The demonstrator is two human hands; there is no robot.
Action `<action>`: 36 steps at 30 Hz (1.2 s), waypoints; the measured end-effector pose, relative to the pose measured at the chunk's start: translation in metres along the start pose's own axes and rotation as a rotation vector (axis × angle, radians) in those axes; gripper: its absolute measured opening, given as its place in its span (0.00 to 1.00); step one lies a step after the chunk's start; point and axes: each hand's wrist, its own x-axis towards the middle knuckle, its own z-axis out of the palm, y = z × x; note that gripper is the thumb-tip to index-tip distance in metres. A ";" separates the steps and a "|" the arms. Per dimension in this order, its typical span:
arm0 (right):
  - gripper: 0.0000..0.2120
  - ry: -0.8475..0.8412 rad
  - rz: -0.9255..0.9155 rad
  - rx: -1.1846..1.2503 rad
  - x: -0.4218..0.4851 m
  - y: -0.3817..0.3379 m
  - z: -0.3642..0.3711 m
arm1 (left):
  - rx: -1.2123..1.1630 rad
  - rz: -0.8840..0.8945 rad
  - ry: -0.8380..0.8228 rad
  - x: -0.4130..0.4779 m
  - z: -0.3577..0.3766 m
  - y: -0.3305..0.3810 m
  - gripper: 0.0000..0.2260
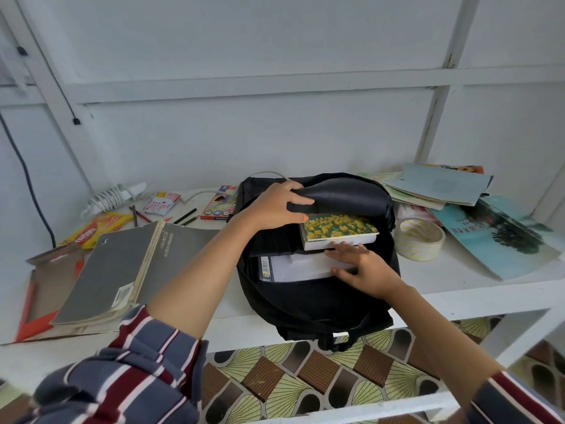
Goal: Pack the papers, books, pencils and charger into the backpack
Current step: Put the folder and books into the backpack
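A black backpack [321,301] lies open on the white table. My left hand [275,206] grips its top flap and holds it up. Inside sit a book with a yellow-flower cover [339,229] and, below it, a thick white book [293,267]. My right hand [363,267] rests on the white book with straight fingers, touching the flower book's lower edge. A grey book [122,264] lies face down to the left. Loose pencils [186,217], a coloured-pencil box [218,206] and a white charger with coiled cable [113,195] lie at the back left. Papers and booklets [437,188] are piled at the back right.
A roll of tape [420,238] stands right of the backpack, next to a blue booklet [495,237]. A yellow snack packet [97,229] and an orange-edged cardboard piece [39,298] lie far left. The table's front edge [458,298] runs below my arms, with patterned floor beneath.
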 end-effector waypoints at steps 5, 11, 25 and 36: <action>0.20 -0.073 0.043 0.015 0.014 -0.004 -0.004 | 0.016 0.003 -0.002 0.001 -0.001 -0.001 0.19; 0.19 -0.069 0.076 0.127 0.032 -0.001 -0.016 | 0.009 -0.004 -0.013 0.000 -0.002 0.000 0.19; 0.20 -0.023 0.139 0.086 0.034 -0.008 -0.016 | -0.013 -0.011 -0.027 0.001 -0.004 0.000 0.18; 0.16 0.079 0.064 0.484 0.003 -0.041 -0.035 | 0.020 -0.139 -0.340 -0.019 0.015 0.002 0.15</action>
